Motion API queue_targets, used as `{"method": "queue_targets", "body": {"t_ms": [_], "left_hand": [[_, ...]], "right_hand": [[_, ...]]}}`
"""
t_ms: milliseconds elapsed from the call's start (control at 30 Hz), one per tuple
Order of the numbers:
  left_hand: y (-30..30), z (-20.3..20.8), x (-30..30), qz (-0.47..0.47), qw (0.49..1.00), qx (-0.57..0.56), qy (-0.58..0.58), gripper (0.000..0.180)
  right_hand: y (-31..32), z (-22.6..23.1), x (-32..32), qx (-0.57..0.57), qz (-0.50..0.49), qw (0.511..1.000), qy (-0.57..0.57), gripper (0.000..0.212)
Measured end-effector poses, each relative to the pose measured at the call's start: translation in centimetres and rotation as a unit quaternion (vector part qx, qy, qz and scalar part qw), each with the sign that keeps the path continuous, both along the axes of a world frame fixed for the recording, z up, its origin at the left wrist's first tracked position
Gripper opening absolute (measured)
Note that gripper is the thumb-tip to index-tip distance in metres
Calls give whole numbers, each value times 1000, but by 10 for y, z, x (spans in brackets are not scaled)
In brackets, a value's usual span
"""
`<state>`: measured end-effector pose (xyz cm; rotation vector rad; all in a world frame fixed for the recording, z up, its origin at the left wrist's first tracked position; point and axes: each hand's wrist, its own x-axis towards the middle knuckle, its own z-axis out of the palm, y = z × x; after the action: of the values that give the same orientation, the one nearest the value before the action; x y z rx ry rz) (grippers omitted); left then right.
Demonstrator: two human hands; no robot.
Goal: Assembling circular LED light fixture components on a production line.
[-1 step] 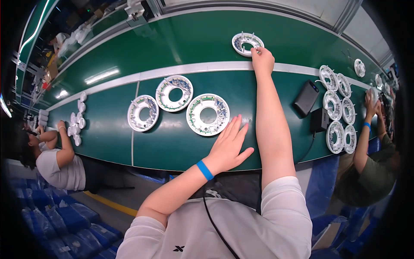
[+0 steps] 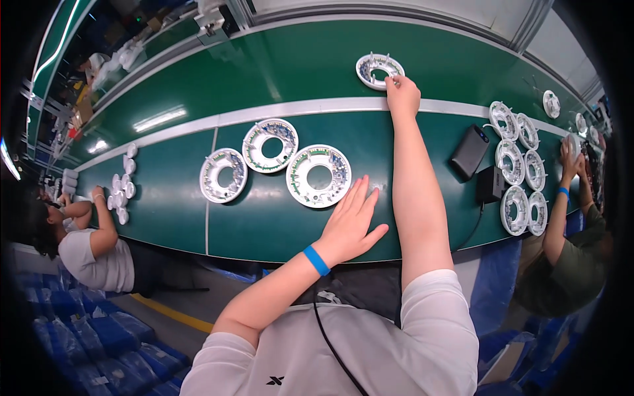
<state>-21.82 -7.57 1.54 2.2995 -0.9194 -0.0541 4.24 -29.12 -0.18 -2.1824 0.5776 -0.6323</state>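
My right hand [image 2: 403, 96] is stretched out to the far belt and pinches the near right rim of a white ring-shaped housing [image 2: 364, 72]. Small posts stand up from this housing, and a circuit board shows inside it. My left hand [image 2: 351, 228] lies flat on the green worktable, fingers stretched and thumb apart, with nothing in it. Its fingertips are beside the right edge of a larger ring housing [image 2: 298, 186], and I cannot tell whether they touch it. Two more ring housings, one upper [image 2: 254, 153] and one at the left [image 2: 212, 188], lie close by with boards facing up.
Right of my right arm lie a black power bank [image 2: 469, 153] and a black box [image 2: 489, 185] with a cable. Several ring housings [image 2: 507, 218] stand beyond them. A metal strip [image 2: 310, 109] divides worktable and belt. Co-workers sit at the left [image 2: 99, 254] and right [image 2: 568, 257].
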Motion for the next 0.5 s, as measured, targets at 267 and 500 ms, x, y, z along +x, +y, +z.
{"method": "queue_targets", "body": {"t_ms": [267, 500], "left_hand": [[-4, -1, -11, 64, 998, -10, -15, 65], [12, -7, -15, 66, 988, -138, -4, 47]], "right_hand": [[-6, -20, -26, 6, 43, 977, -208, 18], [-30, -14, -112, 142, 216, 945, -201, 13]]}}
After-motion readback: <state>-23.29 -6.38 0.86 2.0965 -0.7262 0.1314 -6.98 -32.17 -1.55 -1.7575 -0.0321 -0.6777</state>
